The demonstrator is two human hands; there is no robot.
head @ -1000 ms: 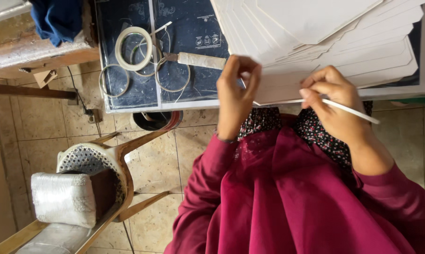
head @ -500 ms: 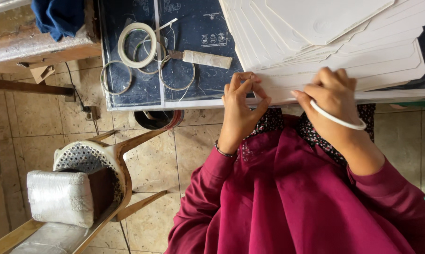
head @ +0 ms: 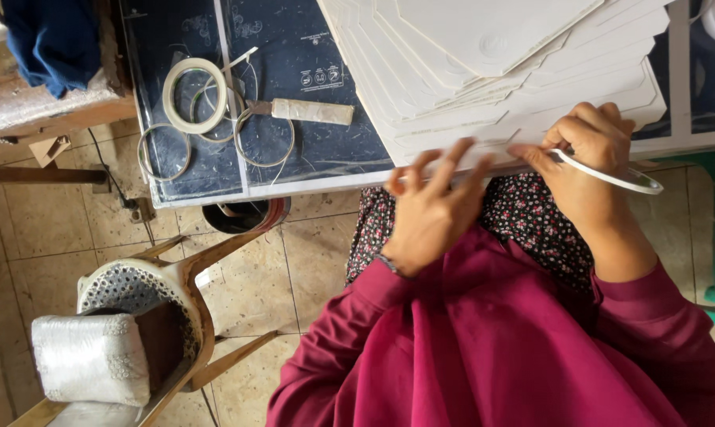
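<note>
Currently: stack of white card sheets [head: 499, 71], fanned, overhanging tabletop [head: 294, 170] edge. Left hand [head: 432, 209] fingers spread on lowest sheets; right hand [head: 586, 162] fingers pinching thin white strip [head: 610, 175]. Risk: a nudged stack could slide off; strip may kink.

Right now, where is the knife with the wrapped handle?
In the head view, the knife lies on the dark cutting mat, left of the white card stack, its blade end among the tape rings.

Beige tiled floor [head: 49, 253], wooden chair [head: 175, 277], dark worktable [head: 310, 103]
</note>
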